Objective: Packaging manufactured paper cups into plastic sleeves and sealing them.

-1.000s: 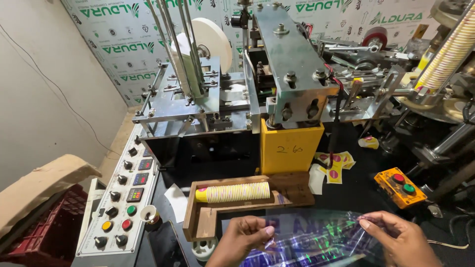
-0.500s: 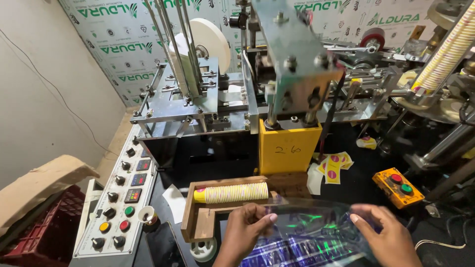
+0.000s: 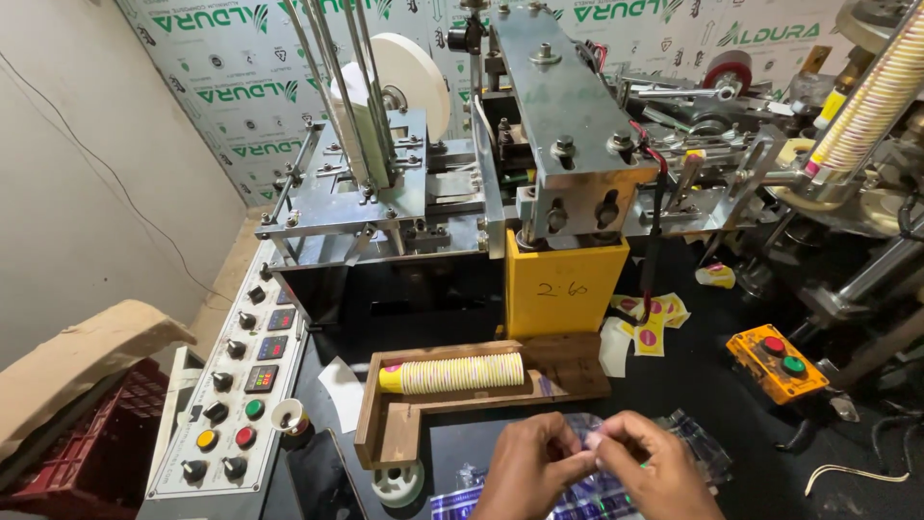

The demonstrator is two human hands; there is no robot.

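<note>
The fingers of the left hand [image 3: 525,467] and right hand [image 3: 647,472] now meet at the middle, pinching a gathered fold of the clear printed plastic sleeve [image 3: 597,486] between them — a second ago the hands were apart with the film stretched flat, so the bag looks to be getting bunched open. Just beyond the fingertips sits the wooden tray [image 3: 568,371] with a lying stack of paper cups [image 3: 452,373] — farther left, the control panel [image 3: 231,385] on the black tabletop [image 3: 703,385].
</note>
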